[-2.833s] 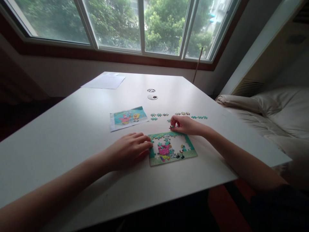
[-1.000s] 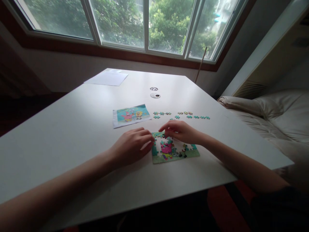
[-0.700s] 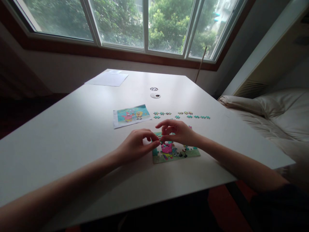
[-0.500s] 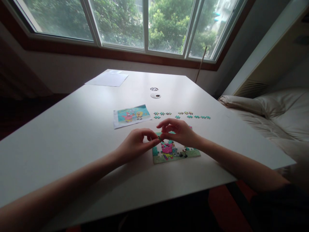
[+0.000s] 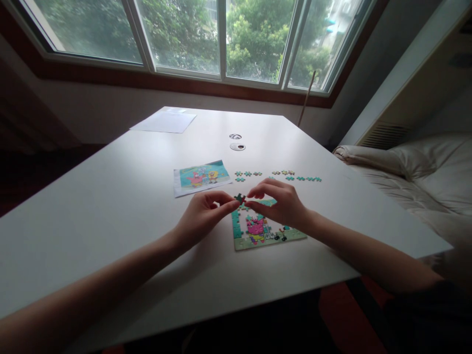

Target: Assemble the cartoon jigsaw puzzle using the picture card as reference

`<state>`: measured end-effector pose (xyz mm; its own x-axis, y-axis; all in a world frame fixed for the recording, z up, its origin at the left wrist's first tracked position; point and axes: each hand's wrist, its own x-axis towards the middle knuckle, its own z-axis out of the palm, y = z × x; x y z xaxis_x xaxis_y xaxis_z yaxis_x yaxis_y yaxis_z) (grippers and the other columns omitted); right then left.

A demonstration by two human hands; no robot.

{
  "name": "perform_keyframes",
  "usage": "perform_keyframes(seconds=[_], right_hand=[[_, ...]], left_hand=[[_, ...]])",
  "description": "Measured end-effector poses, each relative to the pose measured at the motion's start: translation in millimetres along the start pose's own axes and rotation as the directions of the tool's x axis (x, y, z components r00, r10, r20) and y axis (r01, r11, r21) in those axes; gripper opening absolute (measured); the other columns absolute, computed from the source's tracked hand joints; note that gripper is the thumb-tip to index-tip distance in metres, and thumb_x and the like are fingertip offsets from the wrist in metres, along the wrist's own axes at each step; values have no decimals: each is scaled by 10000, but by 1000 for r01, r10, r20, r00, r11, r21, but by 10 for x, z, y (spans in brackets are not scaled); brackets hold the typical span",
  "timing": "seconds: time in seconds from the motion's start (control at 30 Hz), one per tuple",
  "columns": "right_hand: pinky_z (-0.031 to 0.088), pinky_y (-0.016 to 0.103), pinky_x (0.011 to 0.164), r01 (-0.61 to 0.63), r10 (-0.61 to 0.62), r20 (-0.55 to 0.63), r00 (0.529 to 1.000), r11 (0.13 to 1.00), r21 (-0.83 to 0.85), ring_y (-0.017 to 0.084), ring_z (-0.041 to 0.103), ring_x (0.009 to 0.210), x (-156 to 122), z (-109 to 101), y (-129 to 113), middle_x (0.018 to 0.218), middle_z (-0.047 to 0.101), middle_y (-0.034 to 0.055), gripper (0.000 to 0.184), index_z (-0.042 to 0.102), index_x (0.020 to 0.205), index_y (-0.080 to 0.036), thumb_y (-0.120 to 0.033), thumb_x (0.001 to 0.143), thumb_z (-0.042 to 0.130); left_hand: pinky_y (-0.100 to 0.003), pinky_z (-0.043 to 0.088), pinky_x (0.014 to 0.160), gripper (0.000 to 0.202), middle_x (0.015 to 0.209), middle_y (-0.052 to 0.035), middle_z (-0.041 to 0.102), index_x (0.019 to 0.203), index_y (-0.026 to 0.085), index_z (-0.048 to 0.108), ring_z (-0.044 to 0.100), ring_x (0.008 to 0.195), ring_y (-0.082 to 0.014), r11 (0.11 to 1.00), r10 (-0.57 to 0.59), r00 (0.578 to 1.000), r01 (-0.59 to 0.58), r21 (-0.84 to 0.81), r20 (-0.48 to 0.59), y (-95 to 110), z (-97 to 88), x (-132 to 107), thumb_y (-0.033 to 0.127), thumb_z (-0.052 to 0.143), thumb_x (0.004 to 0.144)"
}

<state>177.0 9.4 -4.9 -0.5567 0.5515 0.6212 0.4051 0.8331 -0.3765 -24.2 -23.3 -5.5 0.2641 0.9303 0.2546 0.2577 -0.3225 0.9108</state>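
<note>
A dark green puzzle piece (image 5: 239, 198) is held up just above the top left corner of a partly assembled jigsaw puzzle (image 5: 241, 243). My left hand (image 5: 211, 210) pinches its left side between thumb and index finger. From the right, the thumb and fingertips of my right hand (image 5: 278, 200) close on the piece's other edge. Below them, the puzzle shows a pink cartoon figure, a teal left border and a pale green bottom strip, with gaps in the middle. My right hand hides part of its upper right.
Several loose puzzle pieces (image 5: 301, 178) lie in rows beyond my hands. A printed reference picture (image 5: 202, 176) rests left of them. Farther back are two round inserts (image 5: 238, 146) in the white table (image 5: 110, 196) and some paper sheets (image 5: 164, 121). A pale sofa (image 5: 398, 167) stands at the right.
The puzzle piece has been raised and tilted, so more of it shows between my fingertips. Both hands have shifted slightly up and away from the puzzle, uncovering its upper left part.
</note>
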Motion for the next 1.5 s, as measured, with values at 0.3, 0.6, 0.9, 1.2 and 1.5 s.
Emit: perform_keyframes(seconds=[0.3, 0.6, 0.9, 1.2, 1.5], right_hand=[[466, 297, 711, 131, -126, 50, 991, 986, -104, 136, 603, 747, 2, -8, 17, 800, 683, 32, 142, 635, 831, -199, -290, 864, 532], [444, 254, 625, 25, -13, 288, 958, 999, -36, 115, 565, 667, -1, -142, 178, 750, 649, 46, 181, 662, 814, -154, -301, 841, 561], [392, 224, 605, -73, 92, 484, 870, 996, -58, 100, 527, 633, -16, -50, 249, 727, 618, 31, 163, 676, 794, -149, -291, 810, 597], [382, 220, 614, -77, 96, 472, 876, 995, -59, 103, 527, 657, -30, -29, 265, 771, 613, 39, 163, 672, 804, -153, -293, 812, 590], [370, 227, 618, -40, 88, 455, 886, 993, -115, 105, 519, 669, -29, -32, 228, 785, 607, 34, 147, 656, 809, -164, -273, 824, 559]], left_hand=[[-227, 447, 555, 222, 658, -2, 659, 714, 157, 678, 571, 601, -126, 1000, -16, 998, 17, -12, 55, -38, 7, -4, 349, 616, 804], [-326, 458, 715, 151, 826, -55, 660, 855, 178, 676, 562, 783, -184, 733, 405, 903, -414, 540, 143, -167, -64, -4, 225, 532, 858], [-363, 440, 775, 200, 969, -53, 631, 1036, 219, 637, 523, 894, -211, 535, 394, 825, -564, 629, 406, -272, -48, -32, 206, 515, 877], [-372, 425, 801, 218, 1037, -53, 609, 1082, 259, 612, 520, 933, -216, 540, 308, 830, -554, 633, 465, -265, -21, -53, 238, 484, 907], [-358, 419, 805, 198, 1015, -55, 607, 1063, 240, 598, 520, 930, -209, 545, 298, 826, -559, 625, 479, -256, -21, -49, 240, 469, 913]])
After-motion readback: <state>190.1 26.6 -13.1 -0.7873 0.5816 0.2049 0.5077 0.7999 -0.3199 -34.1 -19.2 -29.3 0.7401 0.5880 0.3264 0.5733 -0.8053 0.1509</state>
